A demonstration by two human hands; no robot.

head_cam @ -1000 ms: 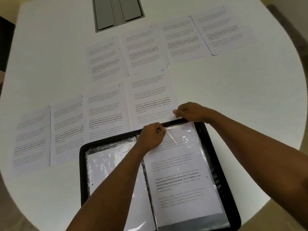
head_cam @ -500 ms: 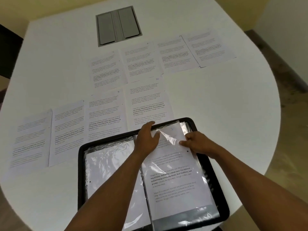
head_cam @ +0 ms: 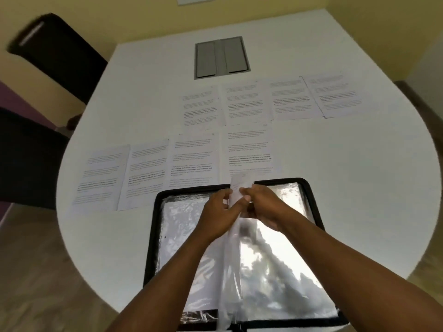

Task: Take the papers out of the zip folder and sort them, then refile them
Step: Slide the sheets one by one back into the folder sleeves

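Black zip folder point(head_cam: 311, 202) lay open on white tabletop point(head_cam: 359, 188). Left hand point(head_cam: 219, 215) and right hand point(head_cam: 262, 207) both pinched white printed sheet point(head_cam: 239, 185) standing at clear plastic sleeve point(head_cam: 233, 255) (removal or refiling: unclear). Next: steady sleeve mouth.

The black zip folder point(head_cam: 153, 236) lies open, its clear sleeve point(head_cam: 231, 255) standing upright; printed papers point(head_cam: 195, 161) lie in two rows beyond.

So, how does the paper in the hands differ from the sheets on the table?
The held paper stands on edge above the zip folder, pinched by the left hand and right hand; the table sheets lie flat, untouched, in rows. Both are white printed pages.
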